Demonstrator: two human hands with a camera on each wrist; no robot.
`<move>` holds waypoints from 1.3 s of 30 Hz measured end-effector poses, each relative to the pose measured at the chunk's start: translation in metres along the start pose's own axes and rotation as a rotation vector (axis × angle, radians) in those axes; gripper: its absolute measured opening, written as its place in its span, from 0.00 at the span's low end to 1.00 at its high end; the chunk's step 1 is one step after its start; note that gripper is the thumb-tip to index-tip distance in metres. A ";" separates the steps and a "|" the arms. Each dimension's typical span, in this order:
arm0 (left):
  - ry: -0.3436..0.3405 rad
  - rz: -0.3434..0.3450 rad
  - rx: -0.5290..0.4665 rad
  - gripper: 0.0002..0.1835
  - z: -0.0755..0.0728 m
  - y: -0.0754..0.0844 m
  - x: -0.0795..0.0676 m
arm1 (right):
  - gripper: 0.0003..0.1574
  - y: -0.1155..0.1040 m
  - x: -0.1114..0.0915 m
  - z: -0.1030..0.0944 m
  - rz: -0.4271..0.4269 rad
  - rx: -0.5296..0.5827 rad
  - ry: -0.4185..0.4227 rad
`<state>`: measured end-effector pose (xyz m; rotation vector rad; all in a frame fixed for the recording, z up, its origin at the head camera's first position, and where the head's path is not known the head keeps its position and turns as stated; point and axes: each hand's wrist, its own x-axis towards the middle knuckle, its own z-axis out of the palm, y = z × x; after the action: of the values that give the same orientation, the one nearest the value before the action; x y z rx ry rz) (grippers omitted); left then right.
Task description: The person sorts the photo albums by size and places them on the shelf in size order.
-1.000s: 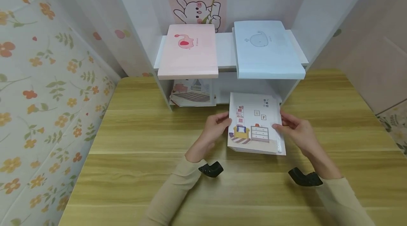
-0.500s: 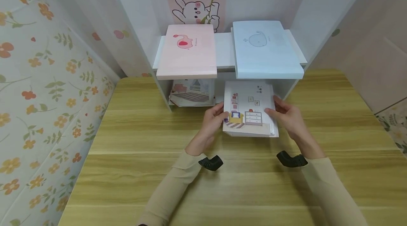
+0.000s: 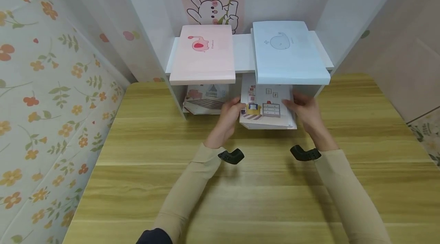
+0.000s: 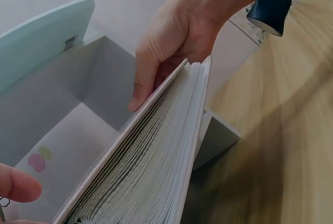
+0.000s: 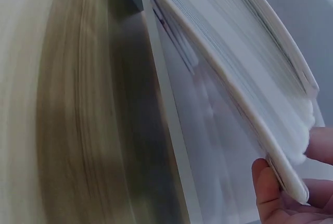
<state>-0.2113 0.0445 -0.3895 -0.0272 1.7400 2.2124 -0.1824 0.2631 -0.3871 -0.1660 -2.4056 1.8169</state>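
A thick white photo album point(image 3: 271, 116) with drawings of furniture on its cover lies partly inside the lower right part of a white shelf unit point(image 3: 245, 51), its near end jutting out. My left hand point(image 3: 225, 122) grips its left edge, thumb on top of the cover. At the right edge my right hand point(image 3: 307, 112) pinches it, thumb above and fingers beneath. In the right wrist view the album's page edges point(image 5: 244, 52) face the camera, tilted over the shelf floor point(image 5: 218, 146). The album's far end is hidden under a pale blue album point(image 3: 290, 55).
A pink album point(image 3: 203, 55) with an elephant sits on the upper shelf, left of the blue one; both overhang its front edge. Below it lies another illustrated album point(image 3: 206, 100). Tall side panels point(image 3: 357, 18) flank the unit on the wooden table point(image 3: 144, 152).
Both hands have moved forward with the white album, pushing it from the table in front of the unit into the lower right part, under the blue album.
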 end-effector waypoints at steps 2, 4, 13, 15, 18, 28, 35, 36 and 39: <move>0.013 -0.016 0.001 0.26 0.002 0.002 0.005 | 0.32 0.000 0.005 0.001 0.005 0.001 0.021; 0.034 -0.035 0.011 0.27 0.004 0.004 0.009 | 0.30 -0.001 0.009 0.003 0.022 -0.027 0.036; 0.022 -0.067 0.068 0.31 0.013 0.007 0.019 | 0.26 0.000 0.030 0.007 -0.009 -0.351 0.064; 0.034 -0.081 0.078 0.32 0.014 0.007 0.022 | 0.26 0.001 0.034 0.008 -0.014 -0.386 0.062; 0.048 -0.100 0.092 0.33 0.016 0.007 0.026 | 0.27 0.002 0.039 0.011 0.025 -0.399 0.048; 0.027 -0.102 0.105 0.34 0.019 0.007 0.038 | 0.30 0.009 0.050 0.017 0.103 -0.357 0.028; 0.028 -0.102 0.105 0.34 0.018 0.005 0.043 | 0.28 0.013 0.055 0.020 0.066 -0.351 0.040; 0.025 -0.102 0.106 0.34 0.018 0.005 0.043 | 0.28 0.014 0.056 0.021 0.061 -0.344 0.037; 0.015 -0.098 0.107 0.34 0.017 0.005 0.044 | 0.28 0.015 0.058 0.021 0.036 -0.365 0.037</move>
<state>-0.2510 0.0706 -0.3898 -0.1025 1.8223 2.0523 -0.2430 0.2568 -0.4050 -0.2735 -2.7000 1.3557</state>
